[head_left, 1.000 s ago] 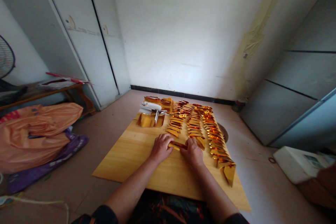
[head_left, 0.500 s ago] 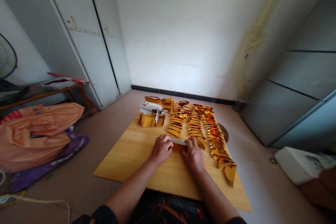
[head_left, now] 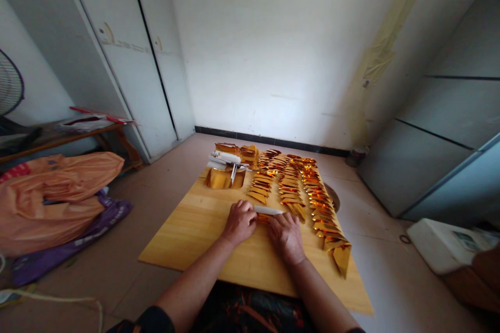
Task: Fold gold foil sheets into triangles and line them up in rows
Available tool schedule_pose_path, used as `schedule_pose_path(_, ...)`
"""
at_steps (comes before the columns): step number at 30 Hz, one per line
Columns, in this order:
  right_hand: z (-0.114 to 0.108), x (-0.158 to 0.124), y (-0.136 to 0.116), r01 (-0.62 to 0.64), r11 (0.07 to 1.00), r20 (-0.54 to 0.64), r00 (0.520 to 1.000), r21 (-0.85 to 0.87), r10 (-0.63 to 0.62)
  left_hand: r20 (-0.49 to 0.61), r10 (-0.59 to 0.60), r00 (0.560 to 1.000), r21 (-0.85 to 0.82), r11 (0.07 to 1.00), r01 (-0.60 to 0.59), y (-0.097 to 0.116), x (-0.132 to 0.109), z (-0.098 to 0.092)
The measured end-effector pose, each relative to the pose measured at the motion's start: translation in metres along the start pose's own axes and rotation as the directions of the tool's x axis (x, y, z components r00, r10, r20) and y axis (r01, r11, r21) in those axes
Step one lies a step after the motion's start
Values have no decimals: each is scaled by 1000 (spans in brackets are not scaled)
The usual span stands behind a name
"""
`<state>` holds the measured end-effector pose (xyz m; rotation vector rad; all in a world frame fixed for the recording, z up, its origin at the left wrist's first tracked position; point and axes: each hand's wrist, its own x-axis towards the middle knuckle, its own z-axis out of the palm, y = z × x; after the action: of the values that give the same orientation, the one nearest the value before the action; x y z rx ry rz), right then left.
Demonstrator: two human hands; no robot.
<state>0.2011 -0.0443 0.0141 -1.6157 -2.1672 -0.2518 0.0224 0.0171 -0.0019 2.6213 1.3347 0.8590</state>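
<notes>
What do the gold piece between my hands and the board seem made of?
Gold piece: possibly foil-coated paper; it gleams like metal, and a matte white strip shows alongside. Board: likely smooth-finished wood, given its yellowish colour and faint grain.

The bare left hand (head_left: 239,221) pinches a narrow, folded gold-and-white paper strip (head_left: 266,211) above the pale wooden board (head_left: 187,239); the bare right hand (head_left: 287,236) touches its other end.

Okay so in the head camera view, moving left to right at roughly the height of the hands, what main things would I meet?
Crumpled orange bundle → left hand → gold-and-white strip → right hand → rightmost row of folded gold pieces → white box.
</notes>
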Motion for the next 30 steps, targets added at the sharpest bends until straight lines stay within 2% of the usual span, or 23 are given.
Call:
schedule_pose_path(4,0,1,-2,-69,997,100,993,25,66,-9,4,1000,-10,1000,-4,0,0,1)
schedule_pose_path(10,1,3,2,-196,978,115,975,63,188,-23,15,1000,-45,999,-16,-2,0,3)
schedule_pose_path(15,-2,4,4,-207,975,132,972,81,196,-10,59,998,-132,989,-60,-2,0,3)
schedule_pose_path(24,4,-5,13,-163,966,65,986,200,153,4,59,998,-115,992,-58,-3,-1,1)
schedule_pose_path(30,0,-5,14,-160,966,89,985,204,145,14,32,999,-146,989,-30,-3,0,-2)
